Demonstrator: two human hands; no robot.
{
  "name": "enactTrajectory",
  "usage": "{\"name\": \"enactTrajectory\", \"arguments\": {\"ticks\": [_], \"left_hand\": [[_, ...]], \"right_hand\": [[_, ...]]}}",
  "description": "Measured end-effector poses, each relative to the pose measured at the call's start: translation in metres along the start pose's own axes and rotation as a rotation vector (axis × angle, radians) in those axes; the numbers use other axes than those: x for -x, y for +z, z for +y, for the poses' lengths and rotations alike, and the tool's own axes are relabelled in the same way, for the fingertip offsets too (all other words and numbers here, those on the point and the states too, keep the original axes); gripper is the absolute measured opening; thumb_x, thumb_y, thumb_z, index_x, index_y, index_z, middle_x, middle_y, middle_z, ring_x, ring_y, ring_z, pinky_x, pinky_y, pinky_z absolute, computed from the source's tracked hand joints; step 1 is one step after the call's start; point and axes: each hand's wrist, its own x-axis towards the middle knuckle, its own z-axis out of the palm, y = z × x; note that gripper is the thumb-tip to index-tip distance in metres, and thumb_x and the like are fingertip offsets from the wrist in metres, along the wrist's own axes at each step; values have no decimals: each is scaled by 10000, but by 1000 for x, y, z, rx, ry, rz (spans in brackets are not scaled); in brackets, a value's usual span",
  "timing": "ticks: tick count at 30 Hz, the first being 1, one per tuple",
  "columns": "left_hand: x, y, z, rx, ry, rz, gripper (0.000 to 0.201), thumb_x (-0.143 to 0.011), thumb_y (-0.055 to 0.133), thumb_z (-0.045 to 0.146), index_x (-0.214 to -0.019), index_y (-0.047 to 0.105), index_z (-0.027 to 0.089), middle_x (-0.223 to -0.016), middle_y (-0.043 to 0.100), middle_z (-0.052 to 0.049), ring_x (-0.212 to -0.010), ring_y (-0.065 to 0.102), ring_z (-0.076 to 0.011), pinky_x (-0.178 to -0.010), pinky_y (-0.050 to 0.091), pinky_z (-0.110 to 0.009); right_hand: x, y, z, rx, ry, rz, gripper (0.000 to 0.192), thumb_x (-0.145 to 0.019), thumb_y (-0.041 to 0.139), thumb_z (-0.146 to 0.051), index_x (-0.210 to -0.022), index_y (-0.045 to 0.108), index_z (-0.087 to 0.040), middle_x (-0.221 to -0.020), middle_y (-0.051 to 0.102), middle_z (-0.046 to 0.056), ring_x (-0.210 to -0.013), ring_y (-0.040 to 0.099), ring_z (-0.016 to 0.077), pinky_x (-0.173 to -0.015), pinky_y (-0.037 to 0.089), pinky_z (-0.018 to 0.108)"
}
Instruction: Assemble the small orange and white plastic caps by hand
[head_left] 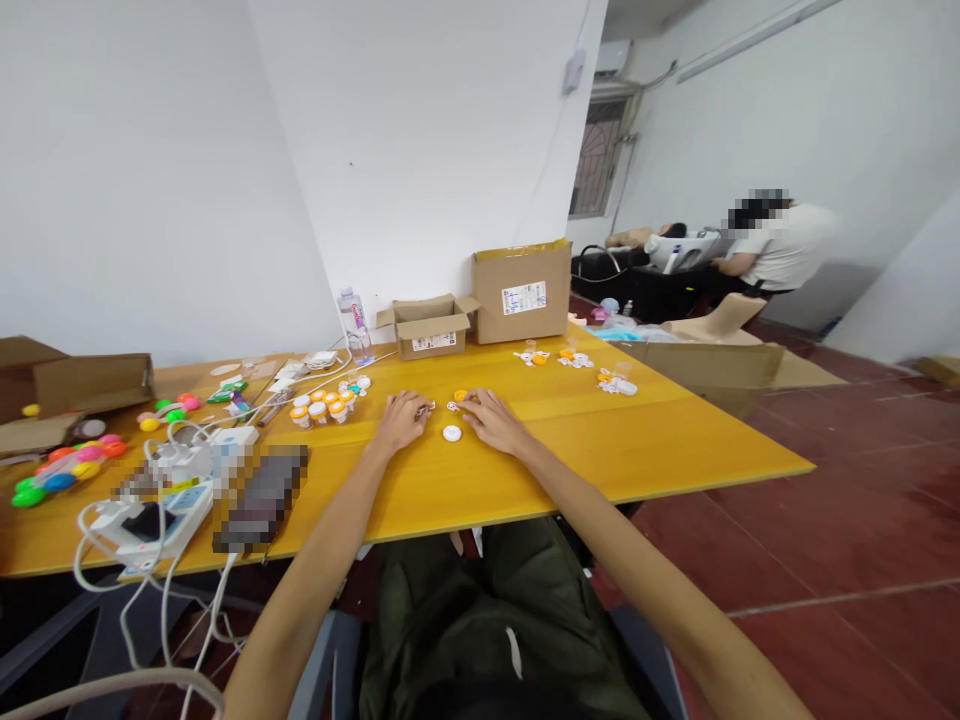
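My left hand [405,420] rests low over the yellow table, fingers curled and closed around a small white plastic piece [427,408] with dark marks. Opposite it, my right hand [491,422] has its fingers bent together at another small white piece [453,406], apparently pinching it. An orange round part [460,395] lies just behind those right fingertips, partly covered by them. Between the hands, closer to me, a white round disc [451,433] lies flat. Left of my left hand stands a cluster of several small white jars with orange lids [319,410].
Behind are a small open carton [431,328], a larger box [521,295] and a bottle [355,325]. White-and-orange parts [616,382] lie in groups at right. Power strips [169,510], cables, a blurred phone [262,500] and coloured balls [67,465] occupy the left. A person [784,245] sits far off.
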Motion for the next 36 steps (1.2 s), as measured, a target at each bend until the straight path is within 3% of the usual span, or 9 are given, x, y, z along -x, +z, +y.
{"name": "enactTrajectory", "arguments": {"ticks": [8, 14, 18, 23, 28, 32, 36], "left_hand": [[0, -1, 1, -3, 5, 1, 204, -864, 514, 179, -933, 694, 246, -1008, 697, -56, -1036, 581, -235, -923, 390, -381], [1, -3, 2, -6, 7, 10, 211, -860, 511, 177, -952, 685, 254, -1013, 679, -57, -1034, 566, -240, -925, 385, -391], [2, -5, 6, 22, 43, 46, 209, -842, 526, 168, -967, 674, 247, -1039, 657, -68, -1054, 534, -253, -936, 365, -408], [10, -11, 15, 107, 215, -33, 219, -859, 531, 253, -1054, 631, 249, -1075, 633, -59, -1091, 488, -258, -971, 349, -434], [14, -8, 17, 196, 323, -127, 293, -839, 555, 280, -1129, 576, 241, -1142, 596, -67, -1109, 506, -253, -1016, 360, -445], [14, -2, 15, 240, 306, -167, 265, -819, 566, 248, -1083, 565, 227, -1121, 596, -71, -1102, 535, -243, -1022, 380, -411], [12, 5, 16, 346, 229, -185, 204, -828, 550, 255, -1029, 547, 218, -1027, 612, -54, -956, 581, -207, -904, 457, -368]], "right_hand": [[1, -3, -4, 40, 2, 33, 187, -885, 549, -187, -1023, 662, -242, -1148, 577, 82, -1077, 537, 221, -935, 440, 377], [1, 1, 1, 52, 17, 110, 292, -908, 491, -192, -1165, 607, -263, -1249, 580, 94, -1123, 511, 241, -944, 435, 413], [-1, 6, 5, 42, 44, 86, 301, -914, 479, -204, -1180, 599, -278, -1332, 559, 93, -1167, 491, 273, -912, 444, 458], [-3, 6, 10, -33, 44, 101, 182, -889, 517, -174, -987, 656, -238, -1170, 646, 109, -1081, 554, 256, -916, 447, 426], [-3, 2, 9, -134, 101, 110, 154, -848, 547, -127, -858, 659, -232, -947, 697, 62, -943, 617, 207, -840, 472, 339], [-4, -2, 4, -258, 166, 118, 100, -835, 573, -166, -795, 649, -217, -869, 709, 52, -857, 641, 195, -783, 480, 317], [-7, -4, 3, -479, 182, 125, 132, -828, 592, -289, -731, 625, -206, -748, 698, 25, -722, 641, 186, -694, 488, 303]]}}
